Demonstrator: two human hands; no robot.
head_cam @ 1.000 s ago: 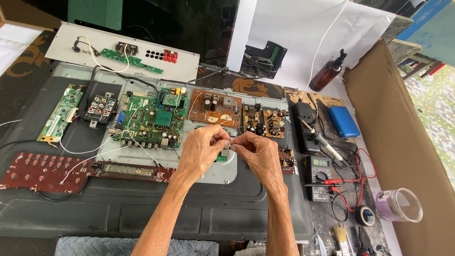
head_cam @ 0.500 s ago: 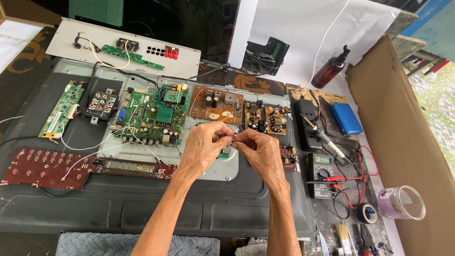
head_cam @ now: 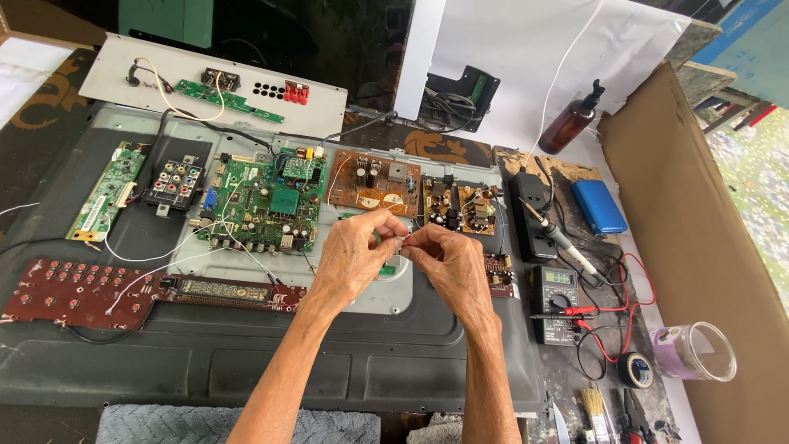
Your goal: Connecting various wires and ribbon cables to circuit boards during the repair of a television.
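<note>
My left hand (head_cam: 355, 256) and my right hand (head_cam: 445, 265) meet fingertip to fingertip above the opened back of a flat television (head_cam: 246, 362). Between the fingertips they pinch a small part with thin wire (head_cam: 400, 242); it is too small to tell what it is. Under the hands lies a small green board (head_cam: 386, 268), mostly hidden. A green main board (head_cam: 267, 205) sits to the left of the hands. A brown power board (head_cam: 371, 182) and a second brown board (head_cam: 460, 207) lie just beyond them.
A red button board (head_cam: 74, 292) and display strip (head_cam: 222, 290) lie at the left. To the right are a power strip (head_cam: 530, 214), soldering iron (head_cam: 563, 240), multimeter (head_cam: 557, 300) with red leads, blue box (head_cam: 598, 205), brown bottle (head_cam: 571, 123), tape roll (head_cam: 635, 368) and clear cup (head_cam: 699, 352).
Both hands have stayed together over the same spot, with small finger movements on the part. The view has shifted slightly.
</note>
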